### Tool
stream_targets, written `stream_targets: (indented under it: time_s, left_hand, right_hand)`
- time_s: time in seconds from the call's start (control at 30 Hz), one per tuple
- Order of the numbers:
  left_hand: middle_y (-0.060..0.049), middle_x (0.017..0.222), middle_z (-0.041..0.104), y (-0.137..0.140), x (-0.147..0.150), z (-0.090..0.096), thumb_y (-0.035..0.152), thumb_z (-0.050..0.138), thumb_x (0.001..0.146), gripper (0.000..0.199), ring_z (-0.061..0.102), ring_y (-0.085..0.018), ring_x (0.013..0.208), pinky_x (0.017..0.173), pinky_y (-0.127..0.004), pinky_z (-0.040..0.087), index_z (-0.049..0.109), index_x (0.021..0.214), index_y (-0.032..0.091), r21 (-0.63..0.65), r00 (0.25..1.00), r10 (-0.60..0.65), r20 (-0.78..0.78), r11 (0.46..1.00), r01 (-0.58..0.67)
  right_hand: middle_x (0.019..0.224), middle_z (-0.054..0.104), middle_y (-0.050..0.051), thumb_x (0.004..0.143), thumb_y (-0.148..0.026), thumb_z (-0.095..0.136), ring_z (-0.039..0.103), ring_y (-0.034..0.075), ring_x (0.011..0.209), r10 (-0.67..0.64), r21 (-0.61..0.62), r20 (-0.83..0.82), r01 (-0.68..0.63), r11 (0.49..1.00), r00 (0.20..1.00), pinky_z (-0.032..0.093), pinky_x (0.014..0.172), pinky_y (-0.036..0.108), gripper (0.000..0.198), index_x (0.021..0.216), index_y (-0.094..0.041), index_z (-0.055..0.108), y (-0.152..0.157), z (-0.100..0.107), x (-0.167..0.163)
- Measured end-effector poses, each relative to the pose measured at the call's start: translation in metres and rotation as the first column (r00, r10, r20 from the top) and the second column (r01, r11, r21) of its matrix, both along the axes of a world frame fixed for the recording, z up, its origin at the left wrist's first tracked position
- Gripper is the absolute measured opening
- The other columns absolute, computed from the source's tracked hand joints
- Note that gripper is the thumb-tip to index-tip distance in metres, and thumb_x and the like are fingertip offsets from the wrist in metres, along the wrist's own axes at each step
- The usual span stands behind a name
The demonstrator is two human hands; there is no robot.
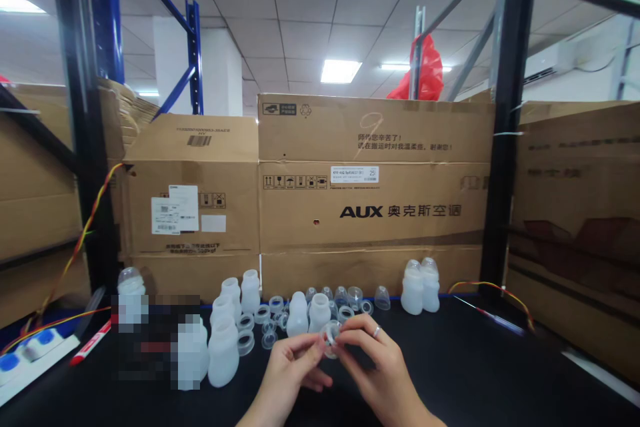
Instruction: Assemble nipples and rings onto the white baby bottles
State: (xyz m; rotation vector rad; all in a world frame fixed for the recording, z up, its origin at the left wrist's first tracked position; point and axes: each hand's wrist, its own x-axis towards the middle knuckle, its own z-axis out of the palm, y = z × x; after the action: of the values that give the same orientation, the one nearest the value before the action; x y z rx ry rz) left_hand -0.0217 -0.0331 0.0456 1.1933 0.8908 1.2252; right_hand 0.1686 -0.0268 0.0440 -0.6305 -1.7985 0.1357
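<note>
In front of me, above the black table, my left hand and my right hand both pinch a clear bottle collar ring. The thumbs and fingers meet at its two sides, and my fingertips cover part of it. Whether a nipple sits inside the ring I cannot tell. Just behind my hands stand a milky baby bottle with its mouth uncovered and another bottle. Loose collar rings and a clear nipple lie left of them.
Several open bottles stand at left. Clear domed caps lie along the back. Two capped bottles stand back right, near a screwdriver. A red marker and a power strip lie left. Cardboard walls the back.
</note>
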Motion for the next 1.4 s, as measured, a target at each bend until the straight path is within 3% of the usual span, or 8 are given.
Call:
stream_targets:
  time_s: [0.3, 0.5, 0.63, 0.77, 0.97, 1.07, 1.2, 1.4]
  left_hand:
    - [-0.011, 0.088, 0.084, 0.005, -0.004, -0.005, 0.067, 0.090, 0.066, 0.070, 0.076, -0.015, 0.054, 0.051, -0.019, 0.052, 0.082, 0.109, 0.013, -0.028, 0.999, 0.041, 0.026, 0.999, -0.040]
    - [-0.005, 0.068, 0.079, 0.005, -0.001, -0.002, 0.071, 0.091, 0.058, 0.081, 0.074, -0.017, 0.049, 0.048, -0.022, 0.052, 0.080, 0.114, 0.013, -0.019, 0.994, 0.106, 0.027, 0.994, -0.105]
    - [-0.008, 0.073, 0.082, 0.003, 0.000, 0.000, 0.068, 0.092, 0.059, 0.080, 0.076, -0.020, 0.055, 0.052, -0.024, 0.053, 0.080, 0.116, 0.014, 0.010, 0.997, 0.082, 0.010, 0.997, -0.082]
    - [-0.012, 0.083, 0.084, 0.000, 0.001, 0.003, 0.069, 0.090, 0.061, 0.081, 0.078, -0.022, 0.062, 0.054, -0.025, 0.053, 0.079, 0.118, 0.012, 0.010, 0.997, 0.078, -0.014, 0.997, -0.078]
    - [-0.012, 0.084, 0.083, -0.002, 0.003, -0.001, 0.071, 0.088, 0.061, 0.075, 0.078, -0.022, 0.063, 0.052, -0.023, 0.049, 0.078, 0.107, 0.013, 0.055, 0.997, 0.056, -0.047, 0.997, -0.053]
    - [-0.009, 0.081, 0.082, -0.004, 0.005, -0.005, 0.069, 0.086, 0.067, 0.066, 0.076, -0.020, 0.063, 0.050, -0.021, 0.046, 0.075, 0.104, 0.015, 0.098, 0.993, 0.048, -0.111, 0.994, -0.037]
    - [-0.004, 0.073, 0.077, -0.003, 0.009, -0.010, 0.049, 0.081, 0.079, 0.035, 0.068, -0.015, 0.058, 0.048, -0.019, 0.042, 0.074, 0.091, 0.017, 0.182, 0.975, 0.118, -0.190, 0.980, -0.083]
    - [-0.001, 0.070, 0.073, 0.002, 0.008, -0.014, 0.035, 0.073, 0.077, 0.020, 0.065, -0.015, 0.057, 0.055, -0.024, 0.052, 0.065, 0.084, 0.018, 0.225, 0.965, 0.187, -0.182, 0.964, -0.144]
  right_hand:
    - [0.123, 0.064, 0.012, 0.101, -0.024, 0.060, 0.065, 0.028, 0.118, -0.024, -0.054, 0.290, 0.041, 0.998, 0.957, 0.059, 0.100, 0.045, 0.026, 0.123, -0.030, 0.072, -0.010, 0.009, 0.007]
    - [0.126, 0.063, 0.012, 0.102, -0.021, 0.057, 0.062, 0.027, 0.122, 0.047, -0.075, 0.319, -0.024, 0.997, 0.947, 0.056, 0.104, 0.045, 0.028, 0.126, -0.030, 0.068, -0.014, 0.007, 0.008]
    - [0.132, 0.060, 0.012, 0.103, -0.022, 0.054, 0.060, 0.027, 0.126, 0.034, -0.098, 0.234, -0.012, 0.995, 0.972, 0.053, 0.108, 0.044, 0.029, 0.128, -0.031, 0.065, -0.013, 0.005, 0.006]
    - [0.126, 0.065, 0.011, 0.104, -0.030, 0.054, 0.066, 0.025, 0.113, -0.017, -0.232, 0.087, 0.037, 0.972, 0.996, 0.055, 0.101, 0.040, 0.032, 0.136, -0.029, 0.058, -0.009, 0.004, 0.002]
    - [0.098, 0.078, 0.007, 0.104, -0.044, 0.055, 0.073, 0.022, 0.087, 0.062, -0.432, -0.010, -0.060, 0.900, 0.998, 0.057, 0.081, 0.032, 0.029, 0.113, -0.022, 0.071, -0.006, 0.003, -0.002]
    - [0.092, 0.079, 0.007, 0.103, -0.047, 0.057, 0.072, 0.022, 0.082, 0.046, -0.448, -0.013, -0.047, 0.893, 0.999, 0.055, 0.077, 0.031, 0.032, 0.109, -0.019, 0.073, -0.008, 0.003, -0.005]
    - [0.093, 0.077, 0.007, 0.101, -0.045, 0.059, 0.072, 0.022, 0.082, 0.084, -0.450, 0.005, -0.073, 0.890, 0.996, 0.055, 0.078, 0.031, 0.030, 0.109, -0.019, 0.072, -0.013, 0.003, -0.011]
    - [0.102, 0.077, 0.008, 0.102, -0.036, 0.057, 0.071, 0.022, 0.094, 0.153, -0.414, 0.096, -0.100, 0.905, 0.984, 0.054, 0.090, 0.033, 0.027, 0.120, -0.022, 0.072, -0.018, 0.004, -0.013]
